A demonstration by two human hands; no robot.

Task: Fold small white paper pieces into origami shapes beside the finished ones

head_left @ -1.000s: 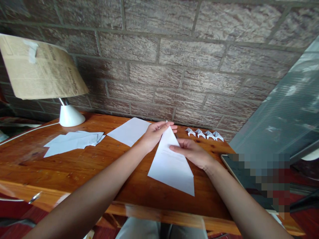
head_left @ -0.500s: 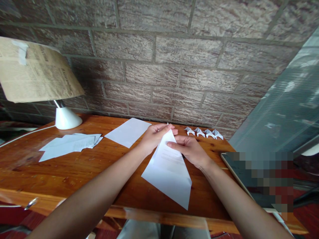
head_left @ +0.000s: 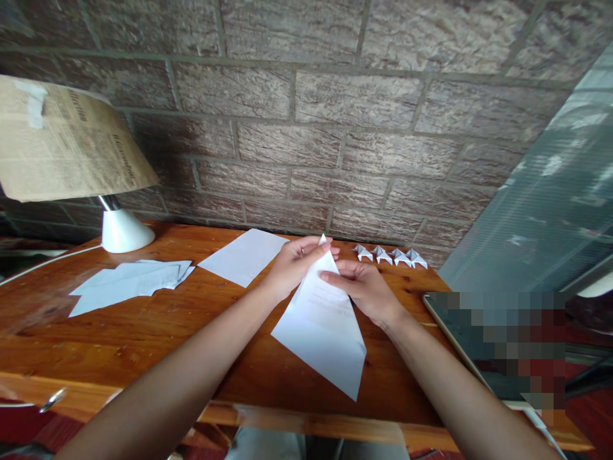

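Note:
A white sheet of paper (head_left: 325, 342), folded to a point at its far end, is held above the desk between both hands. Faint printed lines show on its face. My left hand (head_left: 299, 262) pinches it close to the pointed tip, thumb on top and fingers behind. Lower down on the right edge, my right hand (head_left: 366, 287) grips the same sheet, its thumb lying on the face and the fingers mostly hidden underneath. Beyond my right hand stand several small folded paper shapes (head_left: 383, 254) in a row.
A blank sheet (head_left: 244, 255) lies behind my left forearm. Farther left are loose cut papers (head_left: 131, 281) and a lamp (head_left: 125, 231) with a newspaper shade. A tablet-like device (head_left: 454, 338), partly blurred out, rests at the right. A brick wall (head_left: 316, 147) backs the wooden desk (head_left: 158, 338).
The view has shifted slightly. Both hands keep their hold on the folded sheet, and a little more of its tip shows past my left thumb.

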